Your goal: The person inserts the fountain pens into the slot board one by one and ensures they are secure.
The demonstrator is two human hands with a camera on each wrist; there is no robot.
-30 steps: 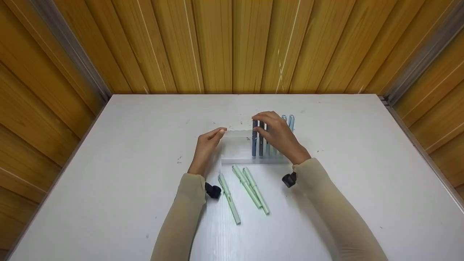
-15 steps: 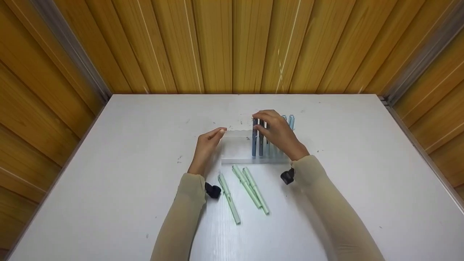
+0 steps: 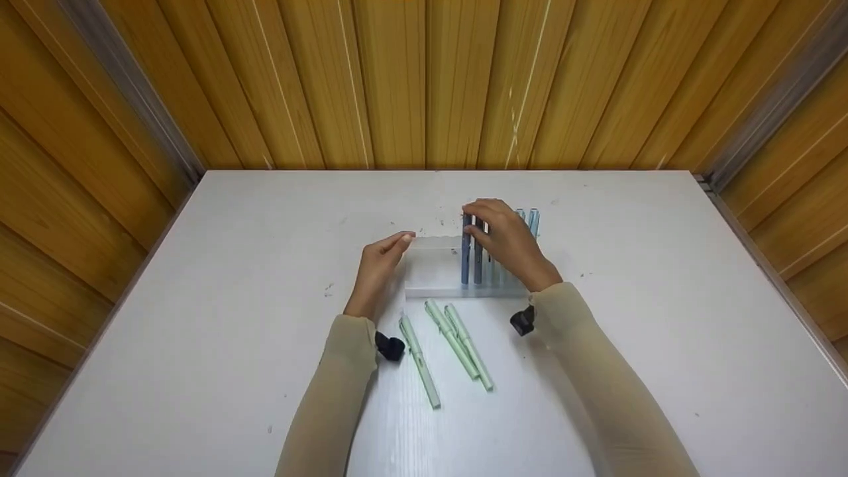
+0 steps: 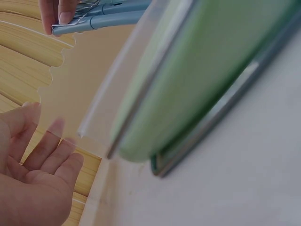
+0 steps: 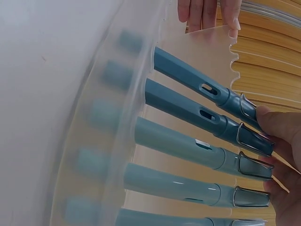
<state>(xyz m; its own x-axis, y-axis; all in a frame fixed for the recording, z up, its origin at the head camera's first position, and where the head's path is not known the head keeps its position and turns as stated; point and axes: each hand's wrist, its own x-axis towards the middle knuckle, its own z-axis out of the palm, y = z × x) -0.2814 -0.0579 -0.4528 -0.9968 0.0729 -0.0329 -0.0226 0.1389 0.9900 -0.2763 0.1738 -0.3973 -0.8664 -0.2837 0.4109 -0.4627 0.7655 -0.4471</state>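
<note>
A clear, wavy-topped pen stand (image 3: 434, 270) holds several capped pens upright in a row, dark blue at the left and lighter blue to the right. My left hand (image 3: 377, 271) pinches the stand's upper left corner, with fingers behind the clear panel (image 4: 89, 80). At the other side, my right hand (image 3: 511, 242) grips the cap end of the leftmost dark blue pen (image 5: 188, 75) between thumb and fingers. Just beside it stands a second dark blue pen (image 5: 181, 108). The right hand hides part of the row in the head view.
Three light green pens lie on the white table (image 3: 199, 344) in front of the stand: one green pen (image 3: 420, 363) at the left, and a pair of green pens (image 3: 452, 341) touching side by side. A wood-patterned wall (image 3: 397, 86) rises behind the table.
My right hand and wrist have shifted slightly up and left, still gripping the leftmost dark blue pen. The left hand and the green pens have stayed in place.
</note>
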